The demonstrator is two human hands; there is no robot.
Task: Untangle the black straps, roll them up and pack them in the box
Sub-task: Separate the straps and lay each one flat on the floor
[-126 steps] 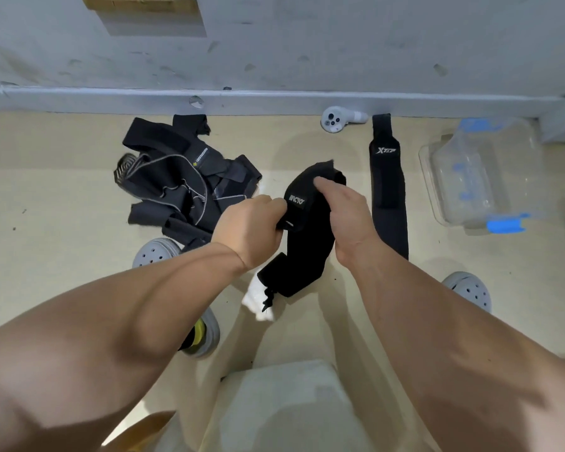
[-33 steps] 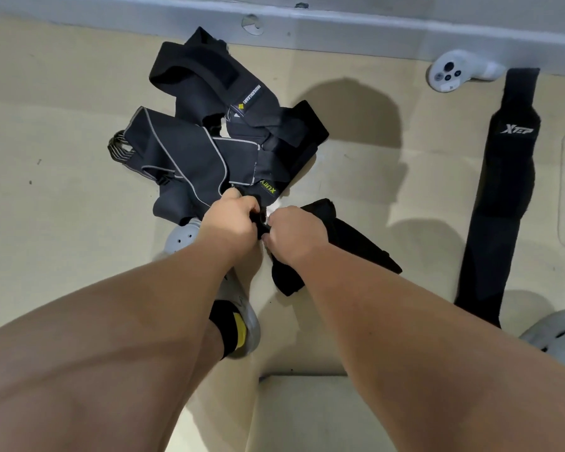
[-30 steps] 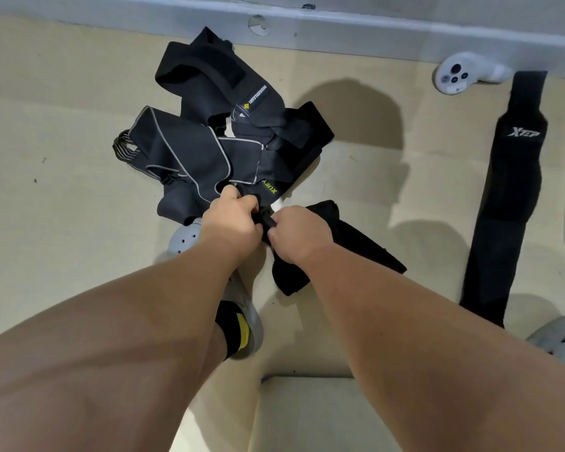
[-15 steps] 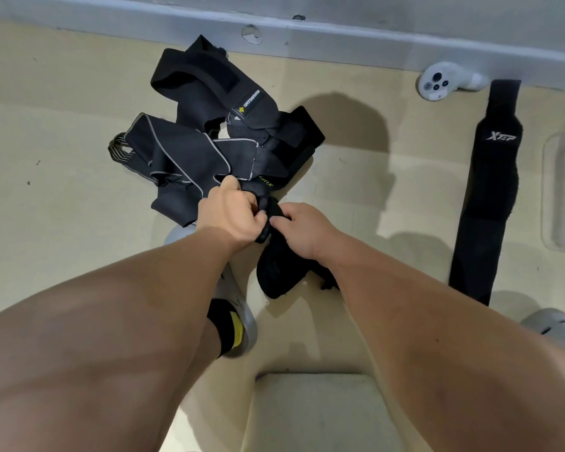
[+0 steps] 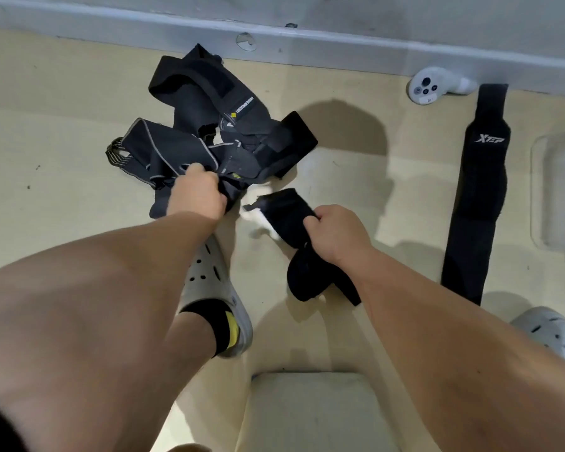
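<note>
Both hands have parted since a half-second ago: the right hand (image 5: 336, 236) grips a freed strap (image 5: 284, 213) just right of the tangled pile (image 5: 209, 125), its length trailing back from the pile. The left hand (image 5: 196, 195) clutches the pile's near edge. What seems the box (image 5: 555, 151) lies farther right, nearer the right hand.

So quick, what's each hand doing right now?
Left hand: grips the tangled strap pile.
Right hand: grips a separate black strap.

My only view is a head-worn wide-angle camera facing forward and steeply down, close above the left hand (image 5: 196, 194) and right hand (image 5: 336, 234), with floor (image 5: 46, 125) reaching the wall (image 5: 340, 14) at top.
</note>
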